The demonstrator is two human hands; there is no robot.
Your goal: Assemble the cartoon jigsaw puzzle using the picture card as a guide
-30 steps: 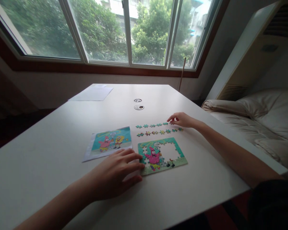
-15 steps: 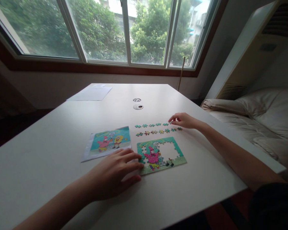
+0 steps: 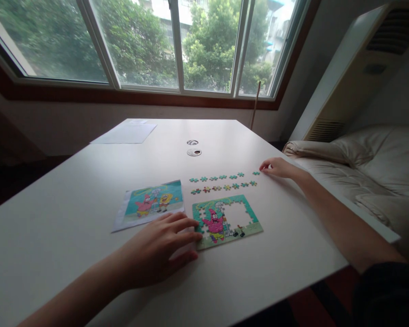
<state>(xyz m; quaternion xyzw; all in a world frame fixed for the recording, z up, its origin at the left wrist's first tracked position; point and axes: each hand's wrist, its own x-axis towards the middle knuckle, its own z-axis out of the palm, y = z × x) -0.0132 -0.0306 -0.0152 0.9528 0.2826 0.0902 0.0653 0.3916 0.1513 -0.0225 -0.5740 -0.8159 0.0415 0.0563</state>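
Observation:
My left hand point(image 3: 163, 240) lies on the table with its fingers stretched out, the fingertips resting on the left edge of a cartoon jigsaw puzzle point(image 3: 204, 244). The puzzle's frame and a pink starfish figure are filled in; white gaps show at its right and left. Beyond it, loose pieces lie in two rows, a teal one point(image 3: 222, 177) at the back and a mixed-colour one point(image 3: 227, 187) in front. At the back row's right end, the curled fingertips of my right hand point(image 3: 277, 168) pinch the edge of a separate teal puzzle piece point(image 3: 256, 173).
A printed picture point(image 3: 153, 200) of the same cartoon scene lies left of the puzzle. Paper sheets point(image 3: 124, 133) rest at the table's far left. Two round inserts point(image 3: 194, 152) sit in the white tabletop point(image 3: 71, 204). A cream sofa point(image 3: 354, 168) stands to the right.
My right hand has moved right, away from the sixth piece of the back row. A further teal piece now shows at its fingertips. My left hand stays on the puzzle.

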